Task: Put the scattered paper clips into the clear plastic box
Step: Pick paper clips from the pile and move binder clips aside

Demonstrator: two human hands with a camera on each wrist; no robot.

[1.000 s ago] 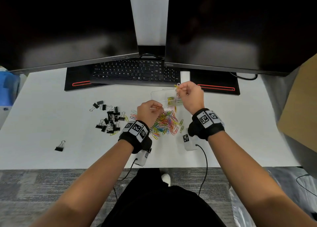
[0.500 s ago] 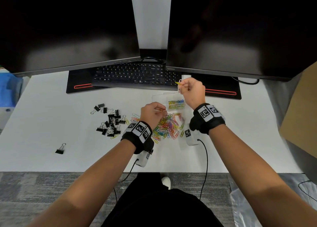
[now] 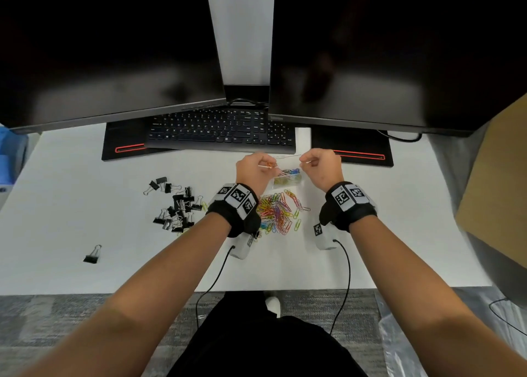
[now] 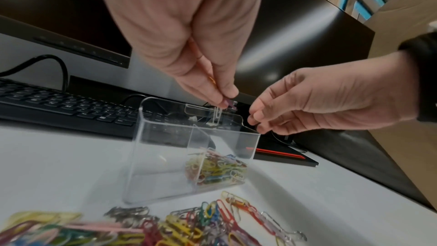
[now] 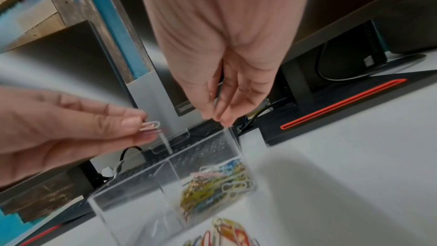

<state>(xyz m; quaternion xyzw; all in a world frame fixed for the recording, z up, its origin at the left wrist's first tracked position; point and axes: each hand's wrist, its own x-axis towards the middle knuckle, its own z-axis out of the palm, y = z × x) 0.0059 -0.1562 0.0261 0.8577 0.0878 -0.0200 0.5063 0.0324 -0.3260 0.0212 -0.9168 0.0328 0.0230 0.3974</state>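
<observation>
The clear plastic box [image 3: 286, 157] [image 4: 165, 156] [image 5: 132, 205] stands open on the white desk, with coloured paper clips [image 4: 217, 169] [image 5: 212, 184] in one compartment. My left hand [image 3: 269, 165] [image 4: 224, 98] hovers just above its rim. It pinches a few clips, and a silver clip [image 4: 217, 116] [image 5: 150, 125] dangles from them. My right hand [image 3: 306, 162] [image 4: 256, 119] [image 5: 221, 119] hangs at the box's right edge with its fingertips together. No clip shows plainly in it. The loose pile of clips [image 3: 278, 211] [image 4: 189, 227] lies in front of the box.
A heap of black binder clips [image 3: 176, 205] lies left of the pile, and one binder clip [image 3: 92, 255] lies apart nearer the front edge. A black keyboard [image 3: 222, 131] and two monitors on red-striped bases [image 3: 362, 151] close off the back. Wrist cables hang over the desk edge.
My left hand rose from the pile and moved forward over the box with clips pinched. My right hand shifted right, off the box's top; the yellow clip it held earlier is gone from view.
</observation>
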